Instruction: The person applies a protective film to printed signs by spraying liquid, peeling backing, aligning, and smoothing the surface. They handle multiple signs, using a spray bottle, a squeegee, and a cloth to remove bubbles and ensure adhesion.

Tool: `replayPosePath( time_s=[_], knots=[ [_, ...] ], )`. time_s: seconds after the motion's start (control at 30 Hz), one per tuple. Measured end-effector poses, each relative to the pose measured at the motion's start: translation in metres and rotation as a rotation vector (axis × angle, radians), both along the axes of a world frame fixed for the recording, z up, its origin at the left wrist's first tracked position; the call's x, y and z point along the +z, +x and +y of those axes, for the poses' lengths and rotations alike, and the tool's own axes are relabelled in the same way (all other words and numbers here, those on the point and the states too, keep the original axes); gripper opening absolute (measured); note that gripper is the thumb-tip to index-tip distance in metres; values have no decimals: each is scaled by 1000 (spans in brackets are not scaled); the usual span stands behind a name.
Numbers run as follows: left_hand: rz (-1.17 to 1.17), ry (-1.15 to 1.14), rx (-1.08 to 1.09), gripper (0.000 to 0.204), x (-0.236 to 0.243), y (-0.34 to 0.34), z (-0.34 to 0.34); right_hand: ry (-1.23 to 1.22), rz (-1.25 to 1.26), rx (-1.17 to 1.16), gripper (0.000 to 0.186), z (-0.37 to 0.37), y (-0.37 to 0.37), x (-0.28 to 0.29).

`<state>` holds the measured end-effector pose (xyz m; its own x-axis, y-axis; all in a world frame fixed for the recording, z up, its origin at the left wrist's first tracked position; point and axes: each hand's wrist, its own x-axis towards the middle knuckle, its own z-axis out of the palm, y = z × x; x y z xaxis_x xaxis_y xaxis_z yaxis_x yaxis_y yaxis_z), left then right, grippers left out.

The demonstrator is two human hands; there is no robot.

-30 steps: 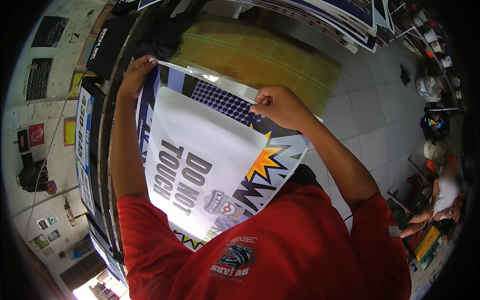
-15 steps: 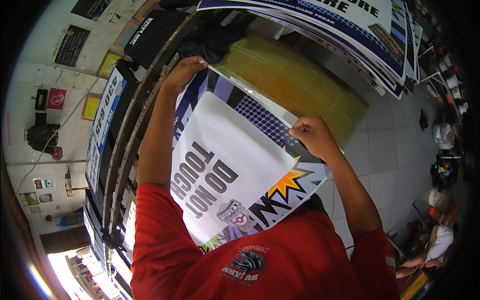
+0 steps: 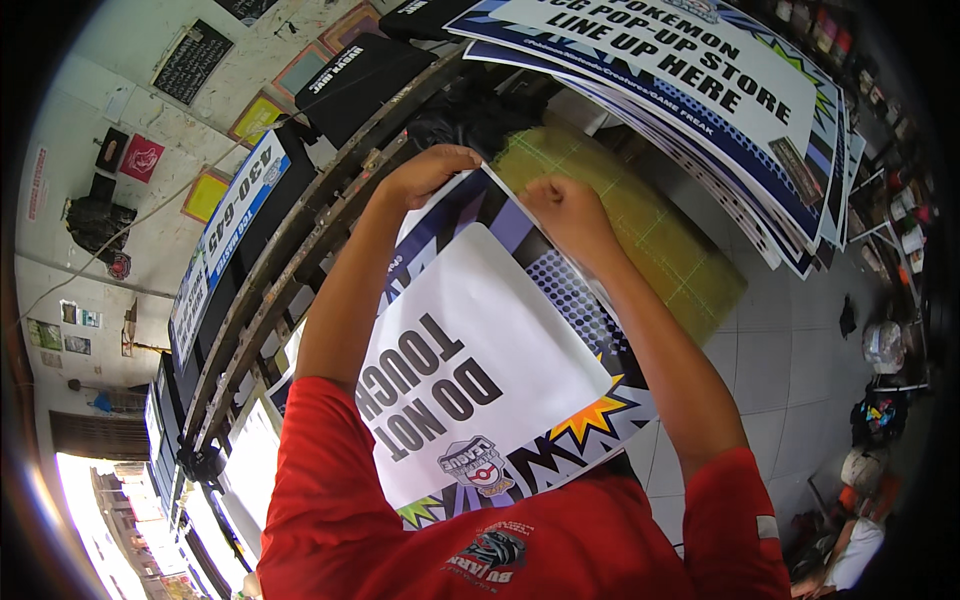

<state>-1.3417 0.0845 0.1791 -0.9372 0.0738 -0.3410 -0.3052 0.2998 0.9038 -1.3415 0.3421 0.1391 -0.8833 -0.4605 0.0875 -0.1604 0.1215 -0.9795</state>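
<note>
A large printed poster sheet (image 3: 480, 320) lies in front of me, white in the middle with dark lettering. Its border is purple, black and dotted, with an orange starburst and a small badge. Pinched in my left hand (image 3: 432, 178) is the sheet's far corner. Close by on the right, my right hand (image 3: 570, 215) has its fingers closed at the far edge, and my forearm crosses over the dotted border. Beyond that edge lies a yellow-green cutting mat (image 3: 660, 250) with grid lines. The sheet's near edge rests against my red shirt.
A thick stack of printed signs (image 3: 640, 60) stands at the far right of the mat. Along the left run metal rails (image 3: 290, 240), with black cases (image 3: 355, 85) beyond them. Grey floor tiles (image 3: 770, 340) show at right, and another person (image 3: 850, 550) is at lower right.
My right hand has slid along the sheet's far edge, leftward and away from me, up close to my left hand. The left hand keeps its corner. The whole view has shifted slightly.
</note>
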Motion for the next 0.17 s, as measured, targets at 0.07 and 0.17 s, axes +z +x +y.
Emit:
replayPosePath(
  time_s=[0.07, 0.17],
  knots=[
    [-80, 145, -15, 21, -6, -3, -16, -5, -50, 15, 21, -22, -17, 11],
    [-102, 147, -125, 25, -2, 0, -21, 38, -113, 85, 20, -42, -28, 3]
  ],
)
